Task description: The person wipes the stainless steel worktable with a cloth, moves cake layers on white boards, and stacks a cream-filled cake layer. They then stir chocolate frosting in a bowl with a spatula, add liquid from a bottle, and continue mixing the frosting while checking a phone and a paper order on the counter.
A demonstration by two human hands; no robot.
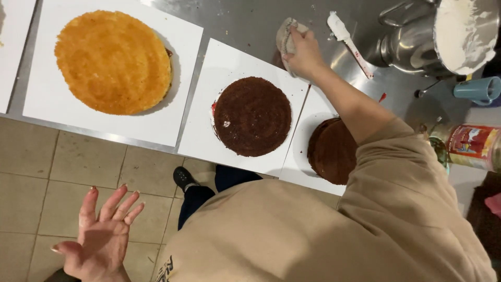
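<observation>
My right hand (302,52) reaches over the steel counter and grips a crumpled grey-white cloth (286,34) pressed to the counter behind the white boards. My left hand (102,237) hangs open over the tiled floor, palm up, fingers spread, holding nothing. A dark chocolate cake layer (252,116) lies on a white board (229,62) just below my right hand. A second chocolate layer (331,151) sits on another board, partly hidden by my beige sleeve. A large golden sponge layer (113,61) rests on a white board at the left.
A white spatula (347,39) with a red tip lies on the steel counter (245,21). A metal mixer bowl (459,31) smeared with white cream stands at top right, with a blue cup (477,90) and a colourful can (472,146) below it.
</observation>
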